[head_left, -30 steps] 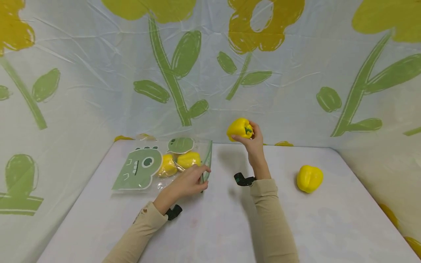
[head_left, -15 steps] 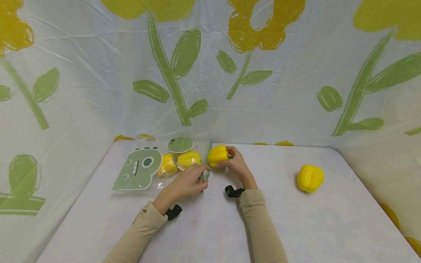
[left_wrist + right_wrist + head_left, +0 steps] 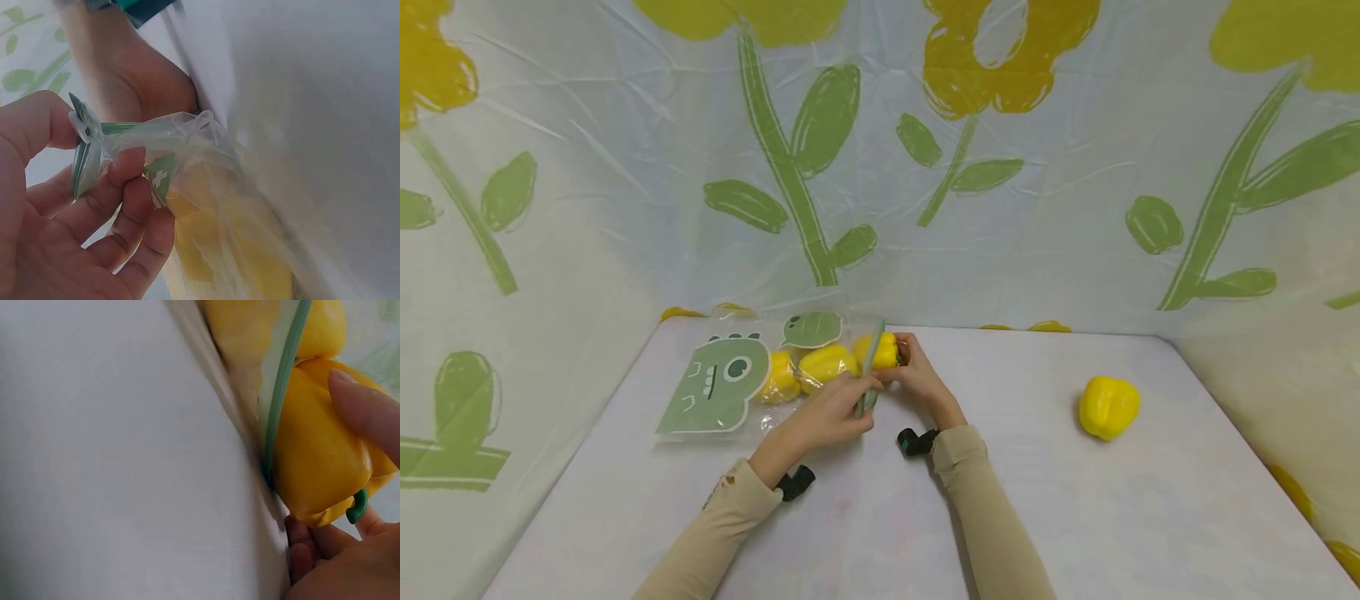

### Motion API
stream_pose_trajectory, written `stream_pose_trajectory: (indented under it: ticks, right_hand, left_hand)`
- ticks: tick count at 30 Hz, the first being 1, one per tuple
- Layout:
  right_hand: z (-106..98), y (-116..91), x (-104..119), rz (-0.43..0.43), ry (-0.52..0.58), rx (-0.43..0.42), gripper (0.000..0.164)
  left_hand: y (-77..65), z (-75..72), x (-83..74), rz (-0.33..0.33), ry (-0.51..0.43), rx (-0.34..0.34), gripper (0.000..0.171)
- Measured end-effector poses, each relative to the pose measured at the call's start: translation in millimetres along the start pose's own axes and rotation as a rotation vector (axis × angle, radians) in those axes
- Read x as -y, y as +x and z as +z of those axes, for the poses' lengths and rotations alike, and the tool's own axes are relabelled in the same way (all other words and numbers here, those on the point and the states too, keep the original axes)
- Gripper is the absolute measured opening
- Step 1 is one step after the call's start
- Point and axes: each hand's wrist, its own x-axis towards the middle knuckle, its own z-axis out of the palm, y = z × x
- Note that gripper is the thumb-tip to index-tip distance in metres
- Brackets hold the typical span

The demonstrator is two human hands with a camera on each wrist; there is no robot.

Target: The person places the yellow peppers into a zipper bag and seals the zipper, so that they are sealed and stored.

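A clear zip bag with a green dinosaur print lies on the table, its mouth toward the right. Two yellow bell peppers show inside it, the nearer one close to the mouth. My left hand pinches the bag's green-edged opening; in the left wrist view the plastic is between thumb and fingers. My right hand grips another yellow bell pepper by its stem end. That pepper is partly inside the mouth, past the green rim, and touches the pepper ahead of it.
One more yellow bell pepper sits on the white table at the right. A hanging sheet printed with flowers closes off the back and both sides. Dark wrist cameras stick out near both hands.
My right hand has come down and left, bringing its pepper from the air into the bag's mouth. The nearer pepper inside has shifted slightly left. My left hand stays at the opening.
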Motion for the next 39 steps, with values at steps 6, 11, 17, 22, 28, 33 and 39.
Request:
stream_pose_trajectory:
  ticks: [6, 11, 17, 22, 28, 33, 39]
  right_hand:
    - [6, 14, -4, 0.001, -0.031, -0.060, 0.069]
    - [12, 18, 0, 0.002, -0.218, -0.074, 0.070]
    - [3, 14, -1, -0.002, -0.141, 0.030, 0.071]
    - [-7, 11, -4, -0.015, 0.046, 0.111, 0.068]
    - [-2, 13, -3, -0.043, -0.075, 0.085, 0.062]
    - [8, 13, 0, -0.044, -0.190, 0.023, 0.054]
    - [14, 12, 4, 0.002, -0.346, -0.047, 0.039]
  left_hand:
    - [0.6, 0.3, 2.7, 0.020, 0.010, 0.006, 0.040]
    - [0.7, 0.5, 3.0, 0.053, 0.011, -0.018, 0.038]
    - [0.8, -1.7, 0.7, 0.041, -0.003, -0.015, 0.039]
    - [-0.3, -3.7, -0.3, 0.013, -0.014, -0.008, 0.040]
    - [-0.5, -2.2, 2.0, 0.029, 0.003, -0.015, 0.039]
    - [0.0, -1.2, 3.7, 0.043, -0.003, -0.009, 0.038]
    - [-0.1, -2.6, 3.5, 0.057, 0.001, -0.017, 0.037]
